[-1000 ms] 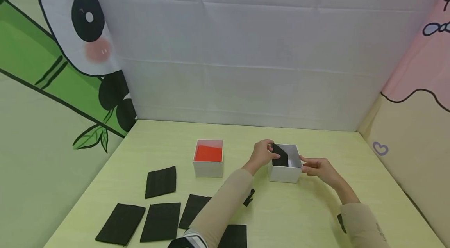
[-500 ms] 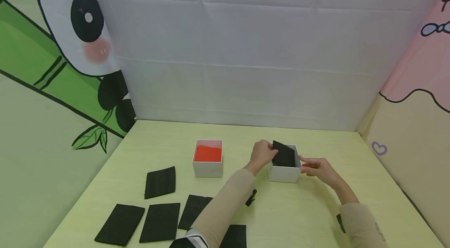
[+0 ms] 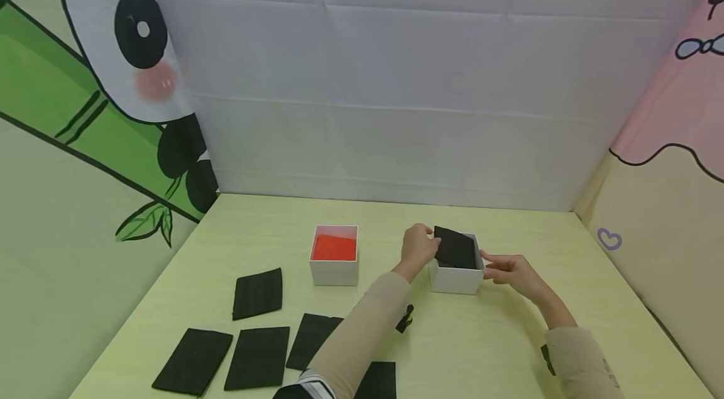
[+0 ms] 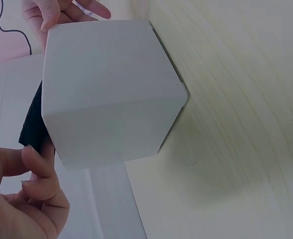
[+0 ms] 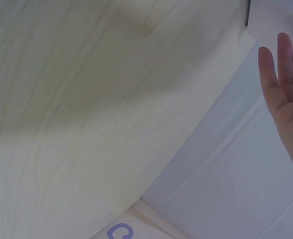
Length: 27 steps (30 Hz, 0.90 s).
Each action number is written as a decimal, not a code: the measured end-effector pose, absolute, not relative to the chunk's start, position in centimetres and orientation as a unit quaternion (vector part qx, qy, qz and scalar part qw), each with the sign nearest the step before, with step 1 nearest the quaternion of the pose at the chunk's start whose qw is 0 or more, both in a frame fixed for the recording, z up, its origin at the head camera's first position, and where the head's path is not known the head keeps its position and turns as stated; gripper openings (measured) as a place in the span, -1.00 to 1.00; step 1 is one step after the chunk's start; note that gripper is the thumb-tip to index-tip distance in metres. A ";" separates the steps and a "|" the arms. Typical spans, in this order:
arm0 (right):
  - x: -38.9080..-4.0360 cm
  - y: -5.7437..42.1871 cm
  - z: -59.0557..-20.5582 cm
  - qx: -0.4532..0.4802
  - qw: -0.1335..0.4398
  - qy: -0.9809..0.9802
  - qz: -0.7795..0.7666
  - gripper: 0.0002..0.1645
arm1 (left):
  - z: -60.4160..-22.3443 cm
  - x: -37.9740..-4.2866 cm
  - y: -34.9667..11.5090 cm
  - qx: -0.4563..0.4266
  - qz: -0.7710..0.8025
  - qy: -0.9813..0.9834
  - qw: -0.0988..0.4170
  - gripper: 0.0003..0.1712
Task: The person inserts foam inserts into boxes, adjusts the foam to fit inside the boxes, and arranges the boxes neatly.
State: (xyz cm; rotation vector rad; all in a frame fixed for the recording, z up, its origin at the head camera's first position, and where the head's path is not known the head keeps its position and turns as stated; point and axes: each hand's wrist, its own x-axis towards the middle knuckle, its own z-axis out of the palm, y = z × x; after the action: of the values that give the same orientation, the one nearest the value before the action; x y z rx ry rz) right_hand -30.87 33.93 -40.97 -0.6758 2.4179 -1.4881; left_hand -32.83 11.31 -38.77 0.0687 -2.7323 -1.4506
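Black pad (image 3: 455, 248) in pinch of left hand (image 3: 417, 247), apparently partly inside white box (image 3: 455, 281), straight-fingered right hand (image 3: 516, 270) against its side.

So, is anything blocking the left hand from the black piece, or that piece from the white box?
Nothing visible. The left hand pinches the black piece, which sticks up past the rim of the white box. The right hand touches the box's side. What lies beneath the piece is hidden.

I see white backdrop (image 3: 396, 85) along far edge of the desk (image 3: 481, 336) | my feed shows panda print (image 3: 141, 41), green bamboo (image 3: 56, 78) beyond left edge | purple heart (image 3: 609, 239) near far right corner, pink patch (image 3: 673, 110) with bow (image 3: 705, 47) above
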 end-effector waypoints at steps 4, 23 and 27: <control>-30.7 33.9 -40.8 -0.237 0.109 0.823 -0.506 -0.46 | -38.9 -32.7 11.2 0.025 -0.497 -0.867 0.030 -0.72; -30.7 33.9 -40.8 -0.219 0.106 0.832 -0.498 -0.43 | -40.4 -31.9 11.3 -0.038 -0.360 -0.926 0.104 -0.72; -30.5 33.8 -40.7 -0.210 0.109 0.831 -0.503 -0.41 | -40.6 -31.7 11.5 -0.064 -0.319 -0.940 0.108 -0.77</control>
State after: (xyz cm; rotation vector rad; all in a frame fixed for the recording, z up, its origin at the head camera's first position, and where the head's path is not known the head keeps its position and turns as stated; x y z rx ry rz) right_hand -30.54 33.80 -40.67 -0.6169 2.4443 -1.4799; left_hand -31.75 11.50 -40.61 -0.1877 -2.7649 -0.9378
